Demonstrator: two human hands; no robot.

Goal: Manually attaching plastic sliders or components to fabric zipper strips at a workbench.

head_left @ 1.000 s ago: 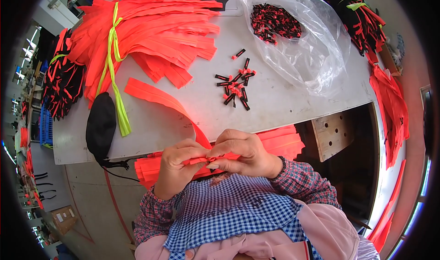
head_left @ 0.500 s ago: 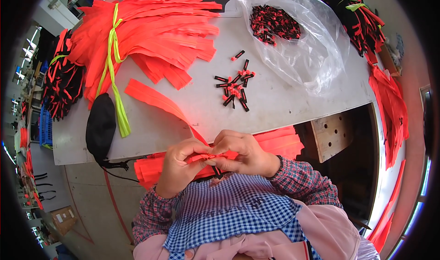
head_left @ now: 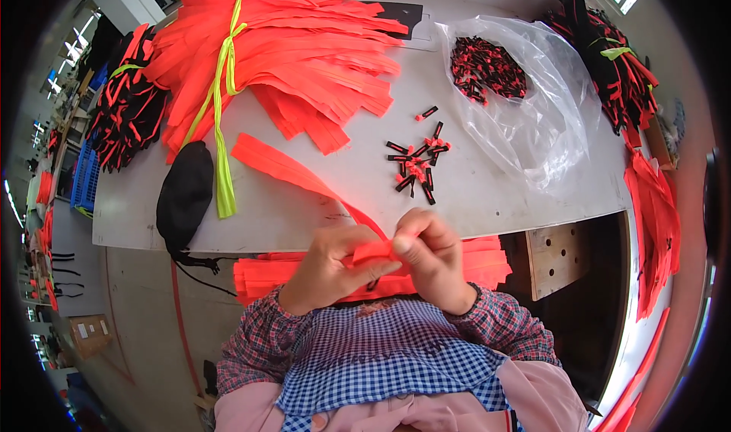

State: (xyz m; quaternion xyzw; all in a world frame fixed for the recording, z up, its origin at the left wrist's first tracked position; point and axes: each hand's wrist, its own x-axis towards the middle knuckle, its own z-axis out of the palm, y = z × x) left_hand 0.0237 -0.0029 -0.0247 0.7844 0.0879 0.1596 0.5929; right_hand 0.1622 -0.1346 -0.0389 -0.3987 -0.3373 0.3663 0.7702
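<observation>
Head view: by the flat grey tabletop's (head_left: 464,207) near edge, my left hand (head_left: 333,270) and right hand (head_left: 435,264) clamp fingers on an orange-red fabric strip (head_left: 301,175), likely to steady it

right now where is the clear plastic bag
In the head view, the clear plastic bag lies on the right side of the table, just right of the loose black-and-orange pieces.
</observation>
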